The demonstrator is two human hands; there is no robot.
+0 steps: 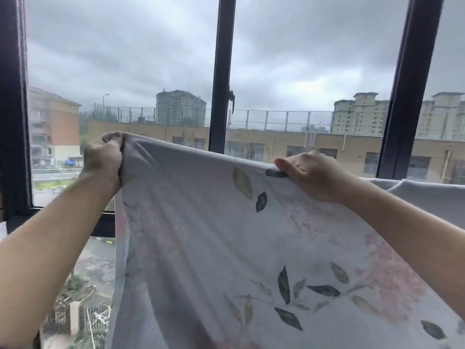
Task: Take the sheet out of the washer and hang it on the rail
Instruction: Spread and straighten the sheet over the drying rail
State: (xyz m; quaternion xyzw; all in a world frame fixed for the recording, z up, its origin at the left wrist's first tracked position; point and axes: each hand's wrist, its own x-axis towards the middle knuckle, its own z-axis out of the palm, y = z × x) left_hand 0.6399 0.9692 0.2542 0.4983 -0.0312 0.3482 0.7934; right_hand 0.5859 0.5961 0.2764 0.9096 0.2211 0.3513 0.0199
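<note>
My left hand [104, 157] clenches a corner of the sheet [201, 235] left of the window post [222, 71], and my right hand [312, 175] pinches its top edge right of the post, to spread it for hanging.

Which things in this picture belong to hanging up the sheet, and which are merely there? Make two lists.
Belong to the job: sheet; left hand, gripping its bunched corner; right hand, holding its top edge.

Merely there: window frame; window handle; buildings outside.

The rail itself is not visible.
</note>
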